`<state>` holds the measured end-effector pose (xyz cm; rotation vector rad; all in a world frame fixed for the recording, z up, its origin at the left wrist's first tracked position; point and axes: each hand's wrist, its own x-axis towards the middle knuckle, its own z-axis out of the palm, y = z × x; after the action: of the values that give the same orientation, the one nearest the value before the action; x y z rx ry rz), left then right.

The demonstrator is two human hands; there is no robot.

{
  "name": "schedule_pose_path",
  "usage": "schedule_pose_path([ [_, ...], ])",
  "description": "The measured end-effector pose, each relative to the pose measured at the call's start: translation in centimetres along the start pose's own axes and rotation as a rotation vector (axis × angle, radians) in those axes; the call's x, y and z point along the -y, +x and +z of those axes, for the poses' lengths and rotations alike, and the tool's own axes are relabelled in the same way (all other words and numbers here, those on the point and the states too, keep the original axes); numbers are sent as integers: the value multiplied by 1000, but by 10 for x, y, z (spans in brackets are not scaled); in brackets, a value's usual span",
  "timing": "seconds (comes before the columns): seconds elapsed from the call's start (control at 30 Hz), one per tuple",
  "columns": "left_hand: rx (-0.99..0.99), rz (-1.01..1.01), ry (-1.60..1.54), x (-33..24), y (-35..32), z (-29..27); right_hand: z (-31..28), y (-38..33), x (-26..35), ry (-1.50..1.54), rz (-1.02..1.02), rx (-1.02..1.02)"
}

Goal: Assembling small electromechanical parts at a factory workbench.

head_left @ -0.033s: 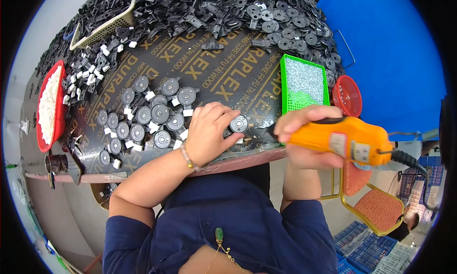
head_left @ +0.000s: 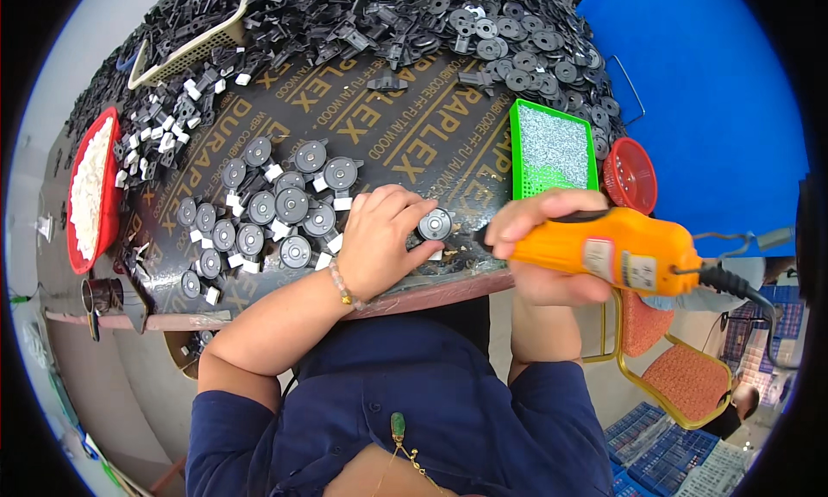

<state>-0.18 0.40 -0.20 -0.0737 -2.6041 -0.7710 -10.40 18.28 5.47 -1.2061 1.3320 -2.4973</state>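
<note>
I see a round black disc part [head_left: 435, 224] lying flat on the dark desk [head_left: 405, 143], just left of the frame's centre and close to the near edge, where both hands can reach it without stretching. My left hand [head_left: 379, 238] rests beside it, its fingers [head_left: 405, 205] curled down with the tips touching the disc's left rim, which I judge pins the part so it cannot spin or slide. My right hand [head_left: 539, 238] is wrapped fully around an orange electric screwdriver [head_left: 604, 248], held almost level, its dark tip pointing left toward the disc from just beside it; I cannot tell whether the tip touches the part. A black cord trails from the tool's rear toward the right edge.

Left of the held disc a cluster of matching discs [head_left: 267, 208] with small white clips [head_left: 274, 228] lies in loose rows, grouped near the left hand. Right of centre, a green tray [head_left: 552, 147] filled with fine silvery pieces, likely screws, sits near the tool hand, with a small red round basket [head_left: 630, 176] just beside it. A red tray of white pieces [head_left: 90, 191] sits at the left edge. A heap of black parts [head_left: 388, 18] fills the upper frame, well apart from the hands, with a beige basket [head_left: 185, 57] at its upper left.
</note>
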Motion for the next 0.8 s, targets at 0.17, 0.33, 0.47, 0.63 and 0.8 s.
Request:
schedule_pose_path([
  [0.17, -11, 5, 0, 0, 0, 1, 12, -1, -15, -14, 180, 83],
  [0.33, -18, 10, 6, -1, -1, 2, 15, 0, -18, -7, 231, 63],
  [0.47, 10, 1, -9, -1, 0, 1, 25, 1, -13, -50, 284, 95],
  [0.63, 3, -5, 0, -1, -2, -1, 33, 1, -17, -37, 293, 76],
  [0.8, 14, 4, -24, -5, -5, 0, 9, 3, -22, 89, 263, 107],
])
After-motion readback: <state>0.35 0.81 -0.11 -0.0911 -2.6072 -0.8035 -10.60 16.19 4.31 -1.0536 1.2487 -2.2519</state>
